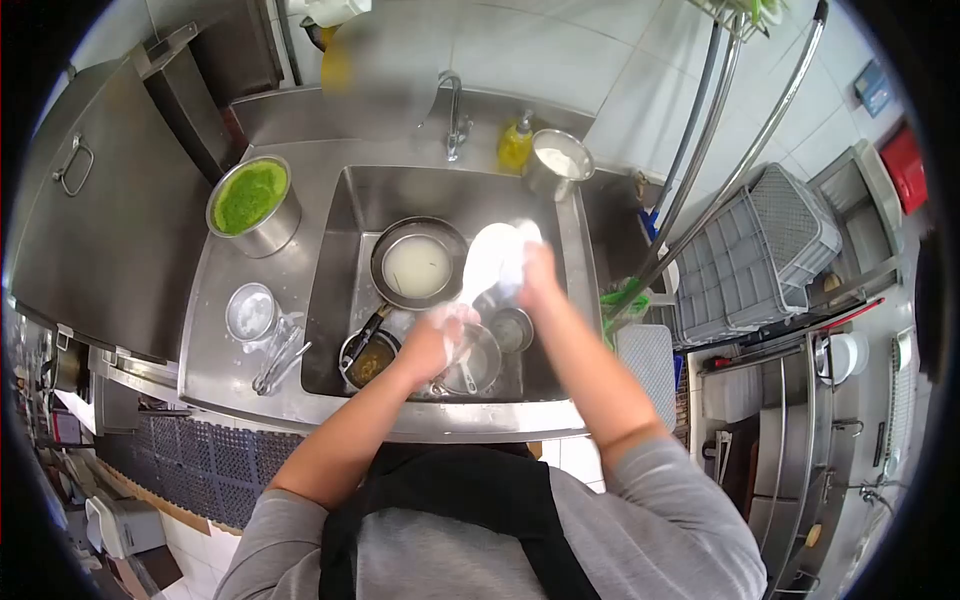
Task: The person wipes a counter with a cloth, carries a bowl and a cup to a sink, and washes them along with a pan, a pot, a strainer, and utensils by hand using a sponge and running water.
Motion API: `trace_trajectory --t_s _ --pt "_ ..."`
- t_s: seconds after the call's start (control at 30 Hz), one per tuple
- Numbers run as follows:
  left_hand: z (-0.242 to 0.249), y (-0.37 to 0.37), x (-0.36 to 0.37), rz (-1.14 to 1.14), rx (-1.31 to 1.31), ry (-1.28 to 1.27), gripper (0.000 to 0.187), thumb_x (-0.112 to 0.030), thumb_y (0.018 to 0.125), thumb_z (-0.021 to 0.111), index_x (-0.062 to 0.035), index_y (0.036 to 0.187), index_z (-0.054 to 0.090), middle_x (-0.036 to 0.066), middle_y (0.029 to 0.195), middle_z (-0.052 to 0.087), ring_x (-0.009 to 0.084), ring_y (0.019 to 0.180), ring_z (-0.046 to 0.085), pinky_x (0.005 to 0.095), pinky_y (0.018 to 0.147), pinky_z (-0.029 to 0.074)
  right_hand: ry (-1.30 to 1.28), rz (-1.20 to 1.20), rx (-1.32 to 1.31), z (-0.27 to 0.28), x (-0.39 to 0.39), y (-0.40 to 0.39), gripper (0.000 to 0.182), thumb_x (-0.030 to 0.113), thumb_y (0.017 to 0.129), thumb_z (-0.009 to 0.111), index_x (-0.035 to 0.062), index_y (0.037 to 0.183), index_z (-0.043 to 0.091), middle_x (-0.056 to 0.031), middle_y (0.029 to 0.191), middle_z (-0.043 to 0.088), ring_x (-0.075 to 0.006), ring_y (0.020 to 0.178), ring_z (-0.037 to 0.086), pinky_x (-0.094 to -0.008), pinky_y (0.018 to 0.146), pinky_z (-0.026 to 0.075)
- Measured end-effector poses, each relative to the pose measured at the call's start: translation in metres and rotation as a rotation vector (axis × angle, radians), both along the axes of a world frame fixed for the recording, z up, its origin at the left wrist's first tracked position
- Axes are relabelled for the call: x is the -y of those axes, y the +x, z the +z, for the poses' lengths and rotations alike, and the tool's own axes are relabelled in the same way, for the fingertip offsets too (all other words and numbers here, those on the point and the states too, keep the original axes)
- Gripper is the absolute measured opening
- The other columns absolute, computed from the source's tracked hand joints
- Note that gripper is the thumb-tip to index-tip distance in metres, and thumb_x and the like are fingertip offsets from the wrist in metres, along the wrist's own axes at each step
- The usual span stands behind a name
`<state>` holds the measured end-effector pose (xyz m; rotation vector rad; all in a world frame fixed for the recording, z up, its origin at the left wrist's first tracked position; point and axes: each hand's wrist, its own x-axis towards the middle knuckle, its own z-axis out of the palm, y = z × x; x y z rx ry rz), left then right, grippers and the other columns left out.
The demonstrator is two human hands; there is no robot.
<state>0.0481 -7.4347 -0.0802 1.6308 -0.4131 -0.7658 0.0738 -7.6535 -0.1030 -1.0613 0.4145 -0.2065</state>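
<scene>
Stainless steel surrounds you: a steel tabletop (215,340) wraps a deep rectangular steel sink (330,300) set against a white tiled wall.

At far left on the tabletop stands a round steel pot of bright green sauce (250,205). Nearer you sits a small round steel cup with a pale, soapy inside (251,313), and just beside it lie metal tongs (280,360), close to the sink's left rim.

Inside the sink, a small dark-handled pan with brownish liquid (368,358) rests at the lower left, and a larger round steel pan holding cloudy water (417,265) lies behind it.

Your left hand (437,340) is covered in suds and curled around the rim of a small round steel bowl (478,362), which is tilted over the sink's near side. Just to its right a little steel cup (512,328) sits on the sink floor.

Your right hand (537,275) is raised over the middle of the sink, fingers closed around a white foamy cloth (492,258) that hangs down toward the bowl.

Behind the sink rises a steel tap (455,115); to its right stand a yellow soap pump bottle (516,143) and a steel canister of white foam (557,162). Farther right, a grey plastic crate (760,255) sits tilted beyond the sink's edge.
</scene>
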Motion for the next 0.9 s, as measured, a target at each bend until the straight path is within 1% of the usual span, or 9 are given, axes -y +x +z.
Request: trace_trajectory --t_s 0.03,0.07,0.2,0.37,0.57,0.63,0.67,0.77,0.9 --pt "0.005 0.004 -0.002 -0.056 -0.116 0.051 0.028 -0.016 0.094 0.040 0.0001 0.107 0.059 0.015 0.092 0.064 0.0227 0.080 0.061 0.0372 0.076 0.048 0.304 -0.154 0.020 0.021 -0.035 -0.013 0.037 0.017 0.089 0.042 0.0104 0.124 0.051 -0.0112 0.108 0.063 -0.0268 0.089 0.065 -0.0435 0.070 0.056" --pt "0.020 -0.002 -0.002 -0.012 -0.168 0.033 0.041 -0.035 0.101 0.034 -0.0032 0.094 0.057 -0.002 0.063 0.041 0.0087 0.056 0.040 0.0256 0.050 0.033 0.479 -0.192 -0.103 0.056 -0.065 -0.025 0.034 0.018 0.093 0.038 0.0068 0.124 0.048 -0.0119 0.106 0.061 -0.0251 0.086 0.064 -0.0391 0.067 0.056" --pt "-0.034 0.007 -0.001 0.096 0.080 0.040 0.044 -0.040 0.100 0.032 -0.0044 0.093 0.057 0.000 0.065 0.046 0.0098 0.057 0.043 0.0277 0.048 0.035 0.268 -0.079 -0.003 0.020 -0.112 -0.043 0.030 0.017 0.091 0.050 0.0045 0.118 0.052 -0.0100 0.099 0.062 -0.0235 0.084 0.064 -0.0358 0.065 0.054" --pt "-0.027 0.019 0.012 0.274 -0.257 -0.350 0.040 -0.037 0.100 0.034 -0.0036 0.115 0.051 0.003 0.079 0.060 0.0128 0.077 0.057 0.0296 0.069 0.049 0.231 0.022 0.023 -0.003 -0.119 -0.054 0.023 0.020 0.091 0.053 0.0036 0.106 0.057 -0.0074 0.090 0.063 -0.0181 0.080 0.062 -0.0324 0.066 0.052" --pt "0.003 0.068 0.004 0.255 -0.079 -0.218 0.051 -0.045 0.099 0.032 -0.0054 0.129 0.043 0.010 0.096 0.068 0.0119 0.042 0.052 0.0258 0.037 0.038 -0.197 0.028 -0.118 -0.020 -0.174 -0.083 0.023 0.024 0.095 0.046 0.0087 0.110 0.054 -0.0021 0.092 0.060 -0.0136 0.078 0.060 -0.0280 0.068 0.049" --pt "0.023 0.077 -0.004 0.187 -0.241 -0.140 0.055 -0.048 0.099 0.025 -0.0066 0.131 0.044 0.015 0.112 0.064 0.0216 0.071 0.066 0.0303 0.058 0.051 -0.425 0.187 -0.134 -0.017 -0.169 -0.088 0.022 0.028 0.096 0.047 0.0101 0.106 0.055 -0.0013 0.089 0.060 -0.0134 0.076 0.059 -0.0285 0.067 0.049" --pt "0.036 0.072 -0.002 0.201 -0.154 -0.040 0.057 -0.048 0.099 0.021 -0.0078 0.132 0.045 0.019 0.119 0.058 0.0271 0.091 0.061 0.0338 0.075 0.048 -0.225 0.057 -0.166 -0.019 -0.158 -0.084 0.022 0.022 0.094 0.046 0.0079 0.110 0.054 -0.0032 0.094 0.061 -0.0153 0.081 0.060 -0.0303 0.071 0.050" --pt "-0.023 0.067 0.023 0.047 0.638 -0.174 0.046 -0.034 0.101 0.024 -0.0070 0.131 0.047 0.029 0.132 0.044 0.0394 0.123 0.043 0.0411 0.104 0.032 0.400 -0.108 -0.030 0.000 -0.116 -0.059 0.026 0.036 0.096 0.047 0.0118 0.104 0.055 -0.0025 0.088 0.061 -0.0157 0.079 0.062 -0.0308 0.066 0.051" --pt "-0.057 0.019 0.030 0.090 0.580 0.061 0.040 -0.019 0.094 0.043 -0.0006 0.130 0.043 0.029 0.126 0.047 0.0397 0.113 0.049 0.0418 0.096 0.038 0.084 -0.297 0.000 0.024 -0.099 -0.036 0.014 0.017 0.091 0.060 0.0037 0.096 0.060 -0.0053 0.088 0.063 -0.0146 0.077 0.062 -0.0319 0.065 0.053"
